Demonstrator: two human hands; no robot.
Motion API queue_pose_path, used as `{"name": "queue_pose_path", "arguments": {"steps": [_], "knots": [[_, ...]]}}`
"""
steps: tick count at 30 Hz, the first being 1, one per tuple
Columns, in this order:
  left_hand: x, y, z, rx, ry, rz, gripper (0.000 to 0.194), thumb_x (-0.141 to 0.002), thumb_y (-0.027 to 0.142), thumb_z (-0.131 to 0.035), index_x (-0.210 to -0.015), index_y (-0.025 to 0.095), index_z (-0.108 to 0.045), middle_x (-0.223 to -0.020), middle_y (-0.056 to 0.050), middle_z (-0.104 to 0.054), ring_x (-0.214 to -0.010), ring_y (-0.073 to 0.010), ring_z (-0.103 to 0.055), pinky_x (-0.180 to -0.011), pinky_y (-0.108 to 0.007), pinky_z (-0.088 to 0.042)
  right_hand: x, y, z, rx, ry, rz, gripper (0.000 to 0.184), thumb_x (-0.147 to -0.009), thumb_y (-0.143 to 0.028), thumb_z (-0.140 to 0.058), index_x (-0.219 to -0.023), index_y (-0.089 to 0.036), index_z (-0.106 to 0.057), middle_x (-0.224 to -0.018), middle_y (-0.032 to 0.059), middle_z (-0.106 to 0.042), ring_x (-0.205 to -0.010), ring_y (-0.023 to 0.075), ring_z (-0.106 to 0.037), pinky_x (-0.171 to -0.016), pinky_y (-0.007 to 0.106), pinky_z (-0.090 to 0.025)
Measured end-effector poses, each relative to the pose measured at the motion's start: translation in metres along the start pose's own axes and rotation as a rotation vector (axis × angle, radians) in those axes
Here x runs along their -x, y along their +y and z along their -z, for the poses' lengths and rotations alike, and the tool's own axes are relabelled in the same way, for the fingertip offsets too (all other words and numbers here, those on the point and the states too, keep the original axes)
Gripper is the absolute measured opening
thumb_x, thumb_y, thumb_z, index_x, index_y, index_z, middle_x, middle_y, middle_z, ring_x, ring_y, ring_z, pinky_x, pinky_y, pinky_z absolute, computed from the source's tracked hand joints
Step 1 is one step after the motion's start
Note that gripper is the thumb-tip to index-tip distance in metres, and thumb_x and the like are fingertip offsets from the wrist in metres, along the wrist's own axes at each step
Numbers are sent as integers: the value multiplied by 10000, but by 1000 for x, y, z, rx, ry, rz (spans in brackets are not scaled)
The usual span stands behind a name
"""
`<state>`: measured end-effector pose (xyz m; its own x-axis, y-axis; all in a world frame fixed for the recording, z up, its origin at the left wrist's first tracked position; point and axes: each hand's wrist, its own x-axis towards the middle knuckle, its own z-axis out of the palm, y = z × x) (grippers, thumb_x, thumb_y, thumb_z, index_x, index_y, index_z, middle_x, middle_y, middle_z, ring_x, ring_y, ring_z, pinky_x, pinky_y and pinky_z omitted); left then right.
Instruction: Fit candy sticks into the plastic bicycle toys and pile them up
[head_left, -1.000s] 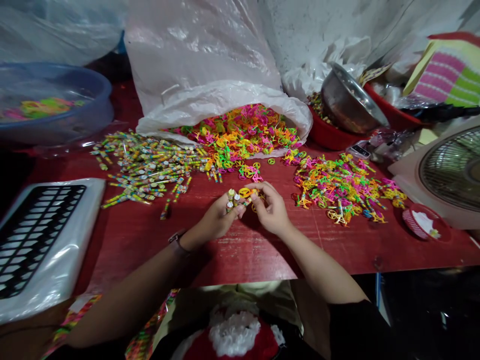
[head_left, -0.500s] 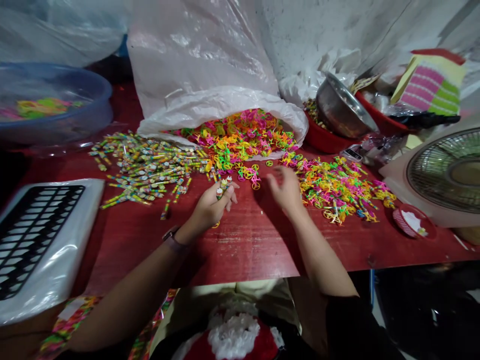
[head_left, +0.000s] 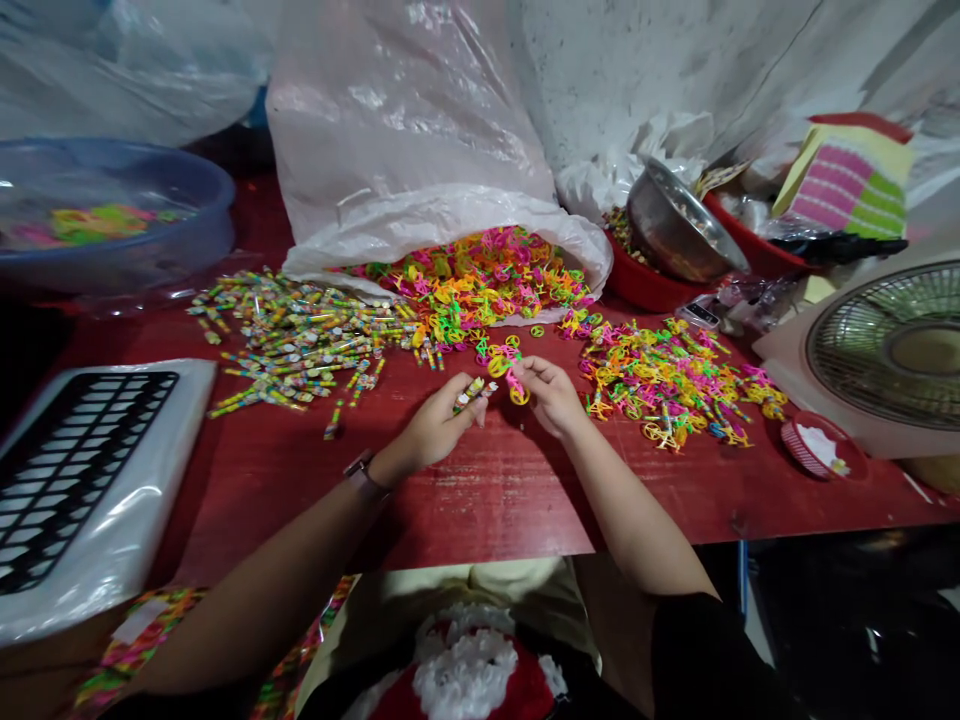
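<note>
My left hand (head_left: 439,420) is closed around a few thin printed tubes (head_left: 469,394) in clear wrap; their ends stick out past the thumb. Opposite it, my right hand (head_left: 553,396) pinches a pink and yellow plastic toy (head_left: 517,388) with a round wheel-like part. Behind both hands, similar bright plastic toys (head_left: 495,275) spill from a white plastic bag (head_left: 420,90). To the left lies a heap of wrapped tubes (head_left: 300,340). Right of my right hand is another heap of plastic toys (head_left: 664,385), some with tubes among them.
A blue basin (head_left: 187,235) stands at the back left, above a black rack (head_left: 82,470) on clear plastic packs. At the right are a metal bowl (head_left: 679,220) tilted in a red basin (head_left: 637,275), a fan (head_left: 900,340) and a small red basket (head_left: 806,450) on the red table (head_left: 480,510).
My right hand has moved slightly left and toward me, and now pinches a plastic toy. My left hand has shifted a little right with its tubes, so the hands are closer.
</note>
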<state>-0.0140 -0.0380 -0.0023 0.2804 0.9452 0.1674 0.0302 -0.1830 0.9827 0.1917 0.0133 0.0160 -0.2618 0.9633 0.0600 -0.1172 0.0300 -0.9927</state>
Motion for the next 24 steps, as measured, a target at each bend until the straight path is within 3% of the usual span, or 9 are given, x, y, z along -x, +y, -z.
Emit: {"name": "queue_pose_path", "arguments": {"steps": [3,8,13,17,24], "knots": [[1,5,-3,29,10,19,302,-966,468,-642,-898,182,-571,-751,-7,-649,-642,-121,-536,-637,-253,-416,8,-5,-15,-21,-83,-40,428,-742,-579,-837,-882,-208,-676,-812,4,-672,-722,146,-582,-726,284,-476],[2,11,-3,51,70,2,300,-938,448,-684,-880,166,-599,-724,-11,-649,-629,-120,-520,-629,-260,-400,12,-10,-17,-67,-14,-22,430,-747,-577,-843,-885,-213,-663,-787,-3,-653,-687,138,-561,-665,265,-460],[4,12,-1,60,-4,33,336,-975,462,-628,-852,150,-616,-698,-1,-607,-570,-92,-432,-563,-249,-340,15,-12,-16,-80,-123,-7,387,-773,-526,-852,-906,-200,-691,-818,0,-673,-698,125,-567,-669,249,-449],[4,15,0,86,-17,32,341,-967,479,-636,-881,150,-611,-708,-8,-623,-560,-89,-430,-547,-247,-331,17,-14,-16,-144,-104,-21,387,-779,-524,-849,-921,-201,-689,-817,0,-672,-695,127,-565,-659,249,-444],[4,16,1,45,-43,33,387,-953,502,-634,-797,149,-613,-652,-10,-603,-525,-86,-398,-528,-250,-317,19,-13,-18,8,-121,26,426,-807,-591,-797,-920,-209,-645,-785,-9,-624,-686,137,-531,-651,260,-424]]}}
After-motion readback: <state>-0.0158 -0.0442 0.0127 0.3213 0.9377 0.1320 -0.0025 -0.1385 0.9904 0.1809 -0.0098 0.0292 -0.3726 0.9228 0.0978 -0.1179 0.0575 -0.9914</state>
